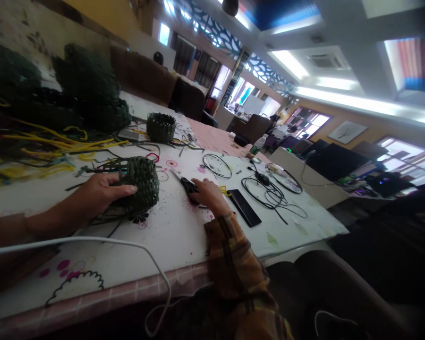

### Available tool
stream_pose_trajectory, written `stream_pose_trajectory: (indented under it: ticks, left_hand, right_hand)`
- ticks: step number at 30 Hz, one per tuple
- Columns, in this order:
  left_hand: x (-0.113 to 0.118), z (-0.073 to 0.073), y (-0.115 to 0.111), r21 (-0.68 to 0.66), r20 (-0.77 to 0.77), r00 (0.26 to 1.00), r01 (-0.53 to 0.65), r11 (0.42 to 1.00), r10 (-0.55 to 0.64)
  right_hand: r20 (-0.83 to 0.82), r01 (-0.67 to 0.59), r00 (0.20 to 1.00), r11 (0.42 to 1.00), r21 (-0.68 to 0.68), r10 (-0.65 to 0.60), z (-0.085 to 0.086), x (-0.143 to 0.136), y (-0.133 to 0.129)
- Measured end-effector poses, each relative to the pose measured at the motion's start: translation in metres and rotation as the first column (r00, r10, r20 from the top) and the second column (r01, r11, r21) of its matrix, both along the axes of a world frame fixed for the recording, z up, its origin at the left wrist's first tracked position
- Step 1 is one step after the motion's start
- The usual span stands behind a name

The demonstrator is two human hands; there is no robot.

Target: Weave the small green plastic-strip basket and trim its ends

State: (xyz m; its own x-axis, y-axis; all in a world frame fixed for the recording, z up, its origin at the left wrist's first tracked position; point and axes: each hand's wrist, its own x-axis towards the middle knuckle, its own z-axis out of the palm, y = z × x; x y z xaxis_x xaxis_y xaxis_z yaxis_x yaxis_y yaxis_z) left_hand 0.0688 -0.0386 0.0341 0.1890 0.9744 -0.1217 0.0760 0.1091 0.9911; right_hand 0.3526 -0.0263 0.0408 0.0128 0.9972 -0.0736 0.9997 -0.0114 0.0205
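My left hand (101, 193) grips a small dark green woven basket (143, 184) lying on its side on the white patterned tablecloth (177, 236), its loose strands pointing left. To the right, my right hand (208, 193) is on the black handles of a pair of scissors (188, 186), whose blades point up and left towards the basket. The fingers of that hand are bent over the handles. A black phone (246, 208) lies just right of my right wrist.
Behind stand a second woven basket (161, 126) and large green woven pieces (88, 85). Yellow strips (56, 141) lie at left. Coiled black strands (269, 193) and a bottle (258, 144) are at right. A white cable (120, 241) crosses the front.
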Motion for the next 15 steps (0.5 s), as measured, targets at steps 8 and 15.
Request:
stream_pose_trajectory:
  ticks: [8,15]
  left_hand:
    - [-0.011,0.018,0.012,0.059,-0.181,0.977,0.129,0.990,-0.117]
    - [-0.032,0.019,0.026,0.112,-0.320,0.940,0.164,0.980,-0.120]
  right_hand:
    - [0.046,-0.034,0.998,0.998,-0.046,0.036,-0.008,0.004,0.002]
    - [-0.031,-0.089,0.996,0.996,-0.031,0.088,-0.010,0.011,0.012]
